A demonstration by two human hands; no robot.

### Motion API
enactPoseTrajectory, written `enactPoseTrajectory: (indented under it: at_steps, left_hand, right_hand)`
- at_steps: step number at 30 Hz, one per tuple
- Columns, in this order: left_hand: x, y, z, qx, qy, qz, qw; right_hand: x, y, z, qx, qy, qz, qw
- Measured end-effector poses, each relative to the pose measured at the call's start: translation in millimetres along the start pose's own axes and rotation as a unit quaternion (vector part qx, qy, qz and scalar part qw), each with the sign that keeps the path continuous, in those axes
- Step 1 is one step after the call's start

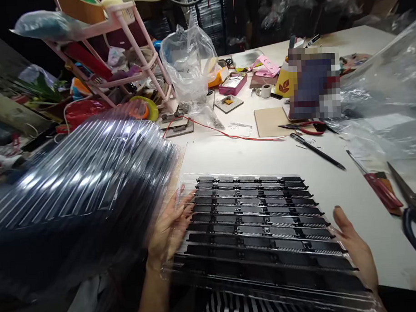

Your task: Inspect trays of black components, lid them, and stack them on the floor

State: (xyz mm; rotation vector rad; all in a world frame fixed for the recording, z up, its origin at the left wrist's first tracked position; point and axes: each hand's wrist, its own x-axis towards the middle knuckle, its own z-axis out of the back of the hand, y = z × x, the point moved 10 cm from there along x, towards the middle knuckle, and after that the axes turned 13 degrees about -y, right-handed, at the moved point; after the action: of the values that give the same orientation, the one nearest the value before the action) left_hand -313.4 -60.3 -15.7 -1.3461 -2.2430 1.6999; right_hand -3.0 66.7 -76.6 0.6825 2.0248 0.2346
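Note:
A clear plastic tray [187,181] lies in front of me at the near edge of the table, its close end over my striped clothing. It holds several rows of black plastic parts [251,209] with fine comb-like teeth; I cannot tell their exact kind. My left hand [169,225] grips the tray's left edge, some fingers showing through the clear plastic. At the right edge my right hand [356,248] holds the tray with the thumb raised above the rim and the other fingers mostly hidden. Left of it stands a tall stack of shiny ridged plastic trays [82,178], blurred.
Pliers [307,126], a black pen [319,151], a red-handled screwdriver [379,186] and scissors [411,212] lie on the white table [225,157]. A pink rack [146,62] stands back left. Plastic sheeting [390,90] covers the right side.

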Motion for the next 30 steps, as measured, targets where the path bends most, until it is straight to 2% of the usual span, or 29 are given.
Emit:
enactPoseTrajectory:
  at_steps: [6, 11, 16, 21, 30]
  left_hand:
    - [3, -2, 0.8, 0.003, -0.007, 0.001, 1.0]
    - [2, -3, -2.3, 0.023, -0.008, 0.006, 1.0]
    - [1, -4, -2.8, 0.043, -0.009, -0.004, 0.999]
    - [1, -3, -0.9, 0.047, -0.024, 0.0, 0.999]
    - [0, -2, 8.9, 0.101, -0.115, 0.032, 0.988]
  right_hand:
    - [-21, 11, -37, 0.051, -0.018, 0.043, 0.998]
    - [-24, 7, -40, 0.074, -0.036, 0.058, 0.995]
    - [-21, 0, -46, 0.077, 0.003, 0.001, 0.997]
    - [-23, -1, -51, 0.112, 0.024, -0.008, 0.993]
    - [-24, -1, -68, 0.161, 0.093, -0.025, 0.982]
